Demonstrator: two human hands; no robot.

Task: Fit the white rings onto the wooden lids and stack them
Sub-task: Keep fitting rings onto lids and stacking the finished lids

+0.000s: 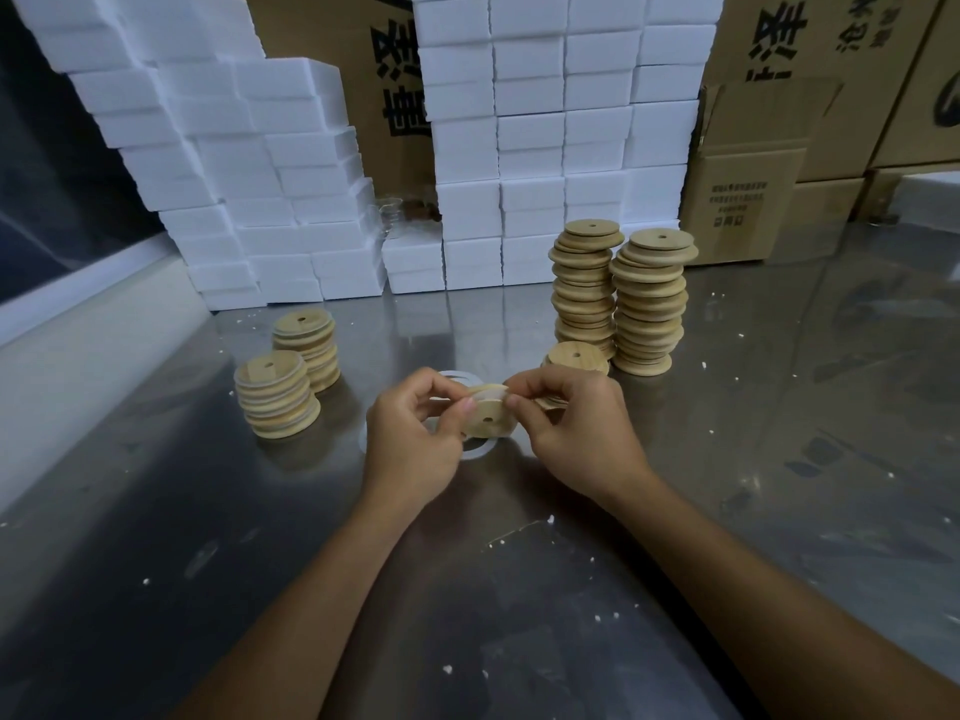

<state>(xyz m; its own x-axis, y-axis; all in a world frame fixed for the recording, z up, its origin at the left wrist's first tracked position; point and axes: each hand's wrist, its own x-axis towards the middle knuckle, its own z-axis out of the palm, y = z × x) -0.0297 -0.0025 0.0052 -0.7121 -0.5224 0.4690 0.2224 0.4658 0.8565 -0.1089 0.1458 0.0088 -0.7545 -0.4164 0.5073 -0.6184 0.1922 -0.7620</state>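
A round wooden lid [485,419] with a small centre hole is held above the steel table between both hands. My left hand [413,433] pinches its left edge, and my right hand [576,428] pinches its right edge. A white ring [491,391] lies stretched along the lid's top rim under my fingertips. Loose white rings [457,377] lie on the table beneath and behind the hands. Two short stacks of ringed lids [275,400] [309,345] stand to the left. Two tall stacks of bare lids [584,288] [652,304] stand to the right, with a low pile [576,358] in front of them.
The steel table [519,589] is flecked with white foam crumbs. White foam blocks [545,163] are piled along the back and to the left. Cardboard boxes [748,174] stand at the back right.
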